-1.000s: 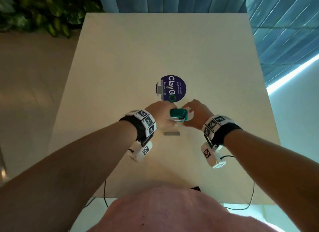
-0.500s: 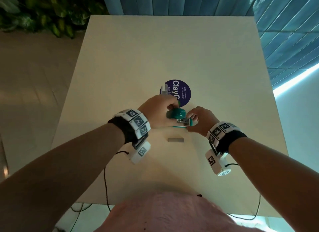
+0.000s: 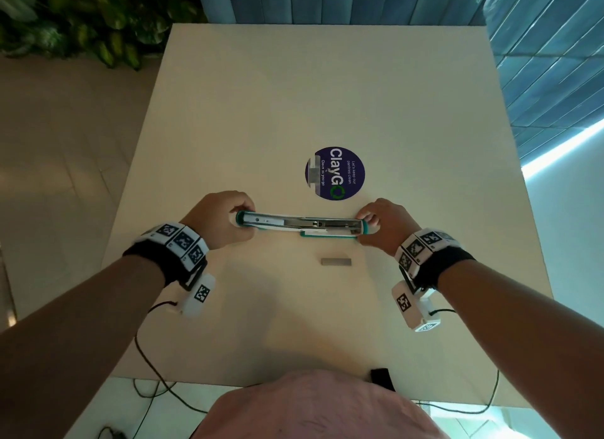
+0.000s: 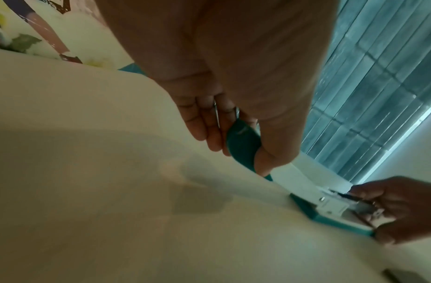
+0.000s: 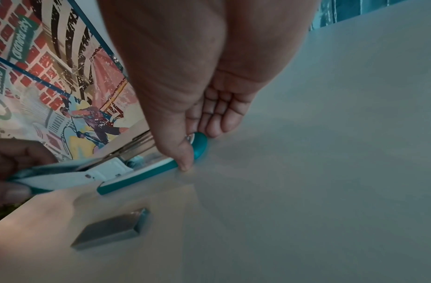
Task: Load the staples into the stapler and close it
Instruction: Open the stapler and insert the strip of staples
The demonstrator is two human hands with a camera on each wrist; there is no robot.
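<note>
We had our left hand [image 3: 218,221] pinched around one end of the teal-and-white plastic stapler [image 3: 300,226], thumb and curled fingers closing on its rounded teal top cover [image 4: 243,145]. Our right hand [image 3: 382,225] gripped the opposite end, its thumb [image 5: 178,151] pressed against the teal base and the other fingers curled behind it. The stapler lay swung fully open in a straight line between our hands on the cream rectangular table [image 3: 327,88], its metal staple channel [image 3: 327,223] facing up. Just nearer to us than the stapler, apart from it, lay the small grey metal strip of staples [image 3: 336,261]. Just beyond the stapler sat a round dark blue sticker [image 3: 335,173] printed with "ClayGO".
</note>
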